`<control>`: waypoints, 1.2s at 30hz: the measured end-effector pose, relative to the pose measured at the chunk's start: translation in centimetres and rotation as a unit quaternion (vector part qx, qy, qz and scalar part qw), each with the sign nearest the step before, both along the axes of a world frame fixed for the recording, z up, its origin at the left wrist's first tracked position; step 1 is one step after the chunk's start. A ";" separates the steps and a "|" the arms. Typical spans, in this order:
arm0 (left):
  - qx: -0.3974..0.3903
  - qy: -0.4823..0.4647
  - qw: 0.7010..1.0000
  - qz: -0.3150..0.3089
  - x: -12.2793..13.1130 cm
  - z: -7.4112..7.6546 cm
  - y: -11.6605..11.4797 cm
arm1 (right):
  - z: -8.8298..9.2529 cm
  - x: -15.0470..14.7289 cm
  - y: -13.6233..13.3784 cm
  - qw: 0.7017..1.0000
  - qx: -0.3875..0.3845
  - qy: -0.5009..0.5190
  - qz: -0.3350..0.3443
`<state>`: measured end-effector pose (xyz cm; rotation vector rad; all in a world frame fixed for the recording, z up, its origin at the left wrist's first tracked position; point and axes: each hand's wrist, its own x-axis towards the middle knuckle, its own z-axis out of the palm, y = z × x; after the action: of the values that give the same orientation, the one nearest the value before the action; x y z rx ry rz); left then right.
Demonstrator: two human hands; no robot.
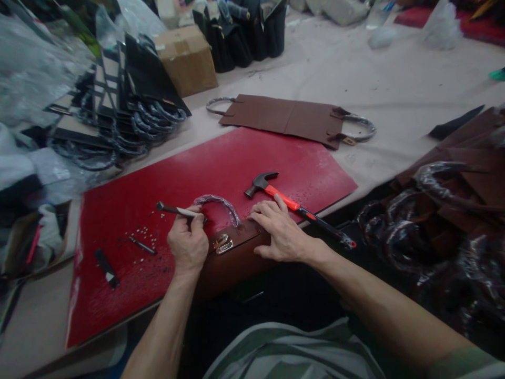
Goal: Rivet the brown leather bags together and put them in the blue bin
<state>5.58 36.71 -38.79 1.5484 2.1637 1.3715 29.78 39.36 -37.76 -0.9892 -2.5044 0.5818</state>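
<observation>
My left hand [188, 245] is closed around a steel punch [169, 208] with a white band; its blunt dark end points to the left and its other end is hidden by my fingers. Close to it lies the brown leather panel [231, 268] of a bag, with a metal clasp [223, 243] and a plastic-wrapped handle [219, 199]. Resting on that panel, right of the clasp, is my right hand [276, 229], fingers stretched out and holding nothing. Just beyond it a claw hammer [284, 199] with an orange and black handle lies on the red board [197, 168].
Small metal bits [145, 230], a thin dark rod [142, 245] and a black tool [106, 268] lie on the board's left. Behind is a brown bag piece [282, 116]. Black bag parts [118, 100] and a cardboard box [187, 60] stand back left; brown parts [465, 210] crowd the right.
</observation>
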 end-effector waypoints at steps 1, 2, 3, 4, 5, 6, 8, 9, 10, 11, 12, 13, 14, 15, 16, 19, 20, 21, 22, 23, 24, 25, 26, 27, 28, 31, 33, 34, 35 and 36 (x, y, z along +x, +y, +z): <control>0.002 0.000 1.000 0.001 0.0 0.0 -0.1 | -0.1 0.0 0.0 1.000 0.001 0.003 0.003; 0.004 -0.003 1.000 0.001 0.1 0.1 -0.1 | -0.2 0.0 0.0 1.000 0.002 0.007 0.006; 0.006 -0.008 1.000 0.001 0.1 0.1 -0.2 | -0.4 0.1 0.0 1.000 0.002 0.012 0.008; 0.010 -0.014 1.000 0.001 0.2 0.2 -0.4 | -0.5 0.1 0.1 1.000 0.002 0.017 0.010; 0.017 -0.022 1.000 0.000 0.3 0.4 -0.6 | -0.7 0.1 0.1 1.000 0.003 0.022 0.011; 0.030 -0.027 0.999 0.000 0.5 0.6 -0.8 | -0.8 0.2 0.1 1.000 0.006 0.026 0.011; 0.060 -0.021 0.998 0.009 1.0 1.3 -1.6 | -0.9 0.2 0.1 0.999 0.011 0.029 0.013; 0.069 -0.006 0.997 0.014 1.4 1.7 -2.0 | -1.0 0.2 0.1 0.999 0.011 0.030 0.013; 0.075 0.012 0.997 0.016 1.8 2.2 -2.5 | -1.0 0.2 0.1 0.999 0.011 0.030 0.013; 0.077 0.030 0.996 0.014 2.3 2.7 -2.9 | -1.0 0.3 0.1 0.999 0.008 0.030 0.012; 0.080 0.042 0.996 0.007 2.8 3.2 -3.4 | -1.0 0.3 0.1 0.999 0.004 0.030 0.011; 0.087 0.045 0.995 -0.007 3.3 3.5 -3.8 | -1.0 0.3 0.1 0.999 0.000 0.031 0.010; 0.096 0.036 0.994 -0.025 3.8 3.7 -4.1 | -1.0 0.3 0.1 0.999 -0.004 0.033 0.008; 0.103 0.016 0.993 -0.048 4.2 3.7 -4.4 | -1.0 0.3 0.1 0.999 -0.007 0.034 0.006; 0.106 -0.010 0.992 -0.075 4.6 3.5 -4.7 | -1.0 0.3 0.1 0.999 -0.008 0.036 0.005; 0.090 -0.057 0.982 -0.153 5.2 2.4 -5.0 | -0.9 0.3 0.1 0.999 -0.005 0.042 0.003; 0.087 -0.057 0.979 -0.174 5.3 1.9 -5.0 | -0.9 0.3 0.1 0.999 -0.003 0.043 0.002; 0.089 -0.050 0.976 -0.192 5.3 1.4 -5.0 | -0.8 0.3 0.1 0.999 -0.001 0.045 0.002; 0.094 -0.040 0.973 -0.208 5.3 1.0 -4.9 | -0.8 0.3 0.1 0.999 0.001 0.045 0.001; 0.100 -0.029 0.969 -0.223 5.2 0.5 -4.8 | -0.7 0.3 0.1 0.999 0.003 0.045 0.001; 0.105 -0.019 0.966 -0.236 5.1 0.2 -4.7 | -0.7 0.2 0.1 0.999 0.003 0.042 0.001; 0.109 -0.011 0.964 -0.242 5.0 -0.1 -4.7 | -0.7 0.2 0.1 0.999 0.004 0.038 0.002; 0.111 -0.006 0.964 -0.241 4.9 -0.3 -4.6 | -0.7 0.2 0.0 0.999 0.006 0.033 0.004; 0.112 -0.006 0.966 -0.233 4.8 -0.4 -4.6 | -0.7 0.2 0.0 1.000 0.007 0.027 0.008; 0.110 -0.011 0.969 -0.221 4.7 -0.5 -4.6 | -0.7 0.2 0.0 1.000 0.007 0.021 0.012; 0.095 -0.027 0.976 -0.193 4.5 -0.3 -4.7 | -0.7 0.0 0.0 1.000 0.007 0.008 0.017; 0.080 -0.029 0.978 -0.188 4.5 -0.1 -4.7 | -0.7 -0.1 0.0 1.000 0.004 0.004 0.010; 0.074 -0.028 0.979 -0.189 4.5 0.0 -4.7 | -0.7 -0.1 0.0 1.000 0.005 0.003 0.006; 0.071 -0.029 0.979 -0.191 4.5 0.1 -4.7 | -0.7 -0.2 0.0 1.000 0.005 0.004 0.003; 0.071 -0.029 0.977 -0.197 4.6 0.2 -4.7 | -0.8 -0.2 0.0 1.000 0.005 0.006 0.000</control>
<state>10.15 32.04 -38.58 1.8368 1.6362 1.4352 29.55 39.32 -38.52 -0.9782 -2.4952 0.5724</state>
